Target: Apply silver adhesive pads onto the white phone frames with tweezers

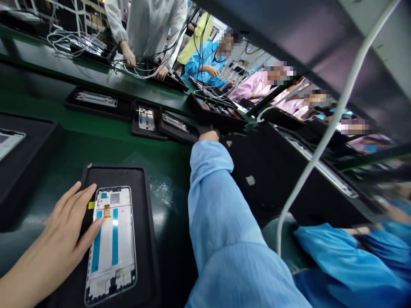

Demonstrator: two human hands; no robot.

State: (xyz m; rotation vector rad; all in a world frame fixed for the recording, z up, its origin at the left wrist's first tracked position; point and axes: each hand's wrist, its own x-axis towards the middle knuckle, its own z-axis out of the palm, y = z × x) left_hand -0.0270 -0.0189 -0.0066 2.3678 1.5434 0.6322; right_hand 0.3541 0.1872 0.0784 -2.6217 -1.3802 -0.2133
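Observation:
My left hand (66,229) lies with its fingers stretched out along the left edge of a silver phone mid-frame (124,244), its thumb over the frame's upper part near an orange flex connector (107,211). Two blue strips run down the frame, and a yellow tab sticks out at its left. The phone frame rests in a black tray (143,188) on the green bench. In a blue sleeve, my right arm stretches far forward; my right hand (209,135) is beside the black tray (178,133) that bears another phone frame (176,122). Its fingers are hidden.
More black trays with phone frames (147,118) line the bench's far side. A large black foam block (266,171) stands to the right, and a white cable (324,141) hangs in front. Thin clear plastic (163,190) lies on the bench. Several co-workers (147,30) stand across.

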